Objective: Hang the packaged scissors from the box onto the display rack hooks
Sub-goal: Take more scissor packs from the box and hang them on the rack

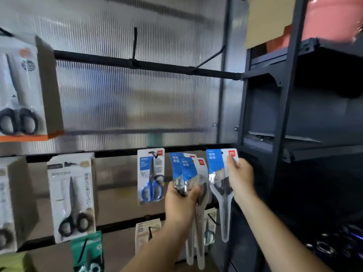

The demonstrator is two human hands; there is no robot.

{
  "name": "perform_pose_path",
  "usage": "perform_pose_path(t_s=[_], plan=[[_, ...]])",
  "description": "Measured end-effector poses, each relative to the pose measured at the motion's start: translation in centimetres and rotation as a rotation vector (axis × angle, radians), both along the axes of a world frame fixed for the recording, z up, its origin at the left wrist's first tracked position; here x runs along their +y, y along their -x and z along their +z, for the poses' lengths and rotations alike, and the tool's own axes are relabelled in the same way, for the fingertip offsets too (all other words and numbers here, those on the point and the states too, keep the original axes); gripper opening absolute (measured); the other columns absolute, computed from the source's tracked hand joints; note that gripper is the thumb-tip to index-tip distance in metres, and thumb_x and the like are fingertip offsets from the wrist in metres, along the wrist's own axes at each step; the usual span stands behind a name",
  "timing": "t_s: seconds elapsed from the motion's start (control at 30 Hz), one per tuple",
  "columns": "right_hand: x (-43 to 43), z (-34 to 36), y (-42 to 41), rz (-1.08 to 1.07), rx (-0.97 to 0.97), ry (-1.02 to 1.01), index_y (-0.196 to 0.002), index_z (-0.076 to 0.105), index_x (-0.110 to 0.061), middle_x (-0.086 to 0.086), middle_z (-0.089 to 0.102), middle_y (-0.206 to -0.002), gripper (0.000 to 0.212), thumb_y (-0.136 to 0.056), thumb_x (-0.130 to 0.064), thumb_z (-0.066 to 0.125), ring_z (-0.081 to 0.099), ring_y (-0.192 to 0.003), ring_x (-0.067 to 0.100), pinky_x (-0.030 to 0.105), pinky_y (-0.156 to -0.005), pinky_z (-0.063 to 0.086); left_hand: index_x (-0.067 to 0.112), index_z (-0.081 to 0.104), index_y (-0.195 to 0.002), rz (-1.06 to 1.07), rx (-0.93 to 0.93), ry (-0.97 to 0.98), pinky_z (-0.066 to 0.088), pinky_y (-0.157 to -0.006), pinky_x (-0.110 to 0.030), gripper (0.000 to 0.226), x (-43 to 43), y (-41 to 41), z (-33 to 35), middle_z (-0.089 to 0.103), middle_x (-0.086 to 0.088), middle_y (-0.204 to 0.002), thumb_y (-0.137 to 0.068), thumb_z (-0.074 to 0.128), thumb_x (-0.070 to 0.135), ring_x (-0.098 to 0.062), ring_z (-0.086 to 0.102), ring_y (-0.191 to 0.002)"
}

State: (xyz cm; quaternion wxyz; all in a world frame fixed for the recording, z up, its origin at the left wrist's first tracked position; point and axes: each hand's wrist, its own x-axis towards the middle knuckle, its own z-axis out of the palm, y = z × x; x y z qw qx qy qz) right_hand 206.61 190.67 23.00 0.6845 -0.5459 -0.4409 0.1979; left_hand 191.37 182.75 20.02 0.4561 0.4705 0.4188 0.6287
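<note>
My left hand (181, 201) grips a bunch of blue-and-white scissor packs (185, 169) by their middle, their tops fanned out in front of the rack's second rail (117, 153). My right hand (238, 177) pinches a single blue-and-white scissor pack (216, 163) near its top right corner, holding it upright at the right end of that rail. The pack's clear lower part hangs down past my wrist. Two bare black hooks (135, 44) stick out from the upper rail (137, 64). The box is not in view.
Other packaged scissors hang on the rack: blue-handled ones (150, 175), a white pack with black handles (71, 195), a boxed pair at upper left (21, 85). A dark metal shelving unit (284, 95) stands close on the right. More packs hang on the lowest rail (147, 236).
</note>
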Motion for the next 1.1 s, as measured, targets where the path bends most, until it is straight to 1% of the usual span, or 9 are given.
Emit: perform_pose_path(t_s=[0.07,0.17,0.37,0.5,0.6,0.73,0.87,1.0,1.1], plan=[[1.1,-0.3,-1.0,-0.02,-0.026,0.02,-0.087,0.062,-0.003,0.015,0.065,-0.085,0.024,-0.097,-0.023,0.052,0.063,-0.08,0.03,0.031,-0.062,0.043,0.017,0.058,-0.113,0.005,0.009,0.008,0.054,-0.066,-0.015,0.028,0.4,-0.2,-0.6,0.074,0.002,-0.099,-0.088,0.068,0.011,-0.01,0.072,-0.089],[2.3,-0.6,-1.8,-0.019,-0.061,0.038,-0.092,0.062,-0.001,0.014,0.064,-0.088,0.025,-0.097,-0.023,0.052,0.058,-0.076,0.024,0.027,-0.058,0.04,0.017,0.057,-0.114,0.012,0.015,0.021,0.054,-0.061,-0.014,0.03,0.8,-0.5,-1.2,0.075,0.002,-0.097,-0.087,0.069,0.012,-0.006,0.072,-0.082],[4.7,-0.7,-2.5,0.022,-0.078,0.025,-0.095,0.061,-0.006,0.01,0.063,-0.088,0.022,-0.098,-0.026,0.052,0.058,-0.076,0.02,0.026,-0.057,0.041,0.018,0.056,-0.117,-0.003,0.043,0.021,0.056,-0.072,-0.022,0.032,1.5,-1.2,-2.0,0.075,0.004,-0.099,-0.087,0.069,0.016,-0.007,0.072,-0.086],[5.6,-1.1,-2.6,0.067,-0.049,0.008,-0.091,0.061,-0.01,0.003,0.063,-0.081,0.018,-0.097,-0.025,0.053,0.058,-0.069,0.014,0.025,-0.056,0.044,0.018,0.058,-0.115,0.014,0.057,-0.009,0.055,-0.068,-0.016,0.029,2.1,-1.4,-2.0,0.075,0.005,-0.096,-0.088,0.069,0.014,-0.005,0.072,-0.085],[6.8,-1.7,-2.9,0.074,-0.059,0.023,-0.085,0.061,-0.01,0.005,0.062,-0.076,0.021,-0.096,-0.027,0.054,0.058,-0.068,0.019,0.028,-0.058,0.042,0.016,0.059,-0.115,0.028,0.072,-0.03,0.055,-0.069,-0.015,0.03,2.6,-1.7,-1.9,0.076,0.004,-0.096,-0.087,0.07,0.012,-0.006,0.072,-0.087],[8.6,-2.2,-2.5,0.095,-0.065,0.068,-0.089,0.061,-0.011,0.006,0.062,-0.08,0.023,-0.096,-0.032,0.054,0.059,-0.073,0.022,0.03,-0.062,0.044,0.015,0.06,-0.115,0.045,0.092,-0.029,0.058,-0.081,-0.026,0.029,3.0,-2.2,-1.7,0.076,0.003,-0.096,-0.088,0.07,0.014,-0.008,0.072,-0.088],[10.6,-2.3,-1.8,0.136,-0.042,0.113,-0.101,0.06,-0.012,0.002,0.061,-0.086,0.023,-0.099,-0.034,0.05,0.061,-0.079,0.018,0.031,-0.066,0.05,0.015,0.061,-0.115,0.051,0.089,-0.024,0.056,-0.07,-0.019,0.028,3.3,-1.8,-1.4,0.076,0.002,-0.095,-0.088,0.07,0.016,-0.008,0.073,-0.085],[12.1,-2.1,-1.5,0.137,-0.122,0.174,-0.102,0.06,-0.01,0.006,0.062,-0.09,0.026,-0.1,-0.033,0.048,0.055,-0.07,0.013,0.025,-0.056,0.041,0.014,0.062,-0.111,0.084,0.08,-0.044,0.052,-0.059,-0.011,0.027,3.7,-1.0,-1.0,0.076,0.002,-0.091,-0.086,0.072,0.012,-0.005,0.072,-0.078],[12.7,-1.7,-1.4,0.138,-0.191,0.218,-0.106,0.06,-0.009,0.009,0.065,-0.097,0.029,-0.101,-0.034,0.046,0.054,-0.071,0.014,0.024,-0.054,0.038,0.013,0.062,-0.11,0.056,0.061,-0.039,0.052,-0.059,-0.013,0.025,4.1,-0.6,-1.3,0.076,0.001,-0.089,-0.087,0.071,0.01,-0.006,0.072,-0.076]])
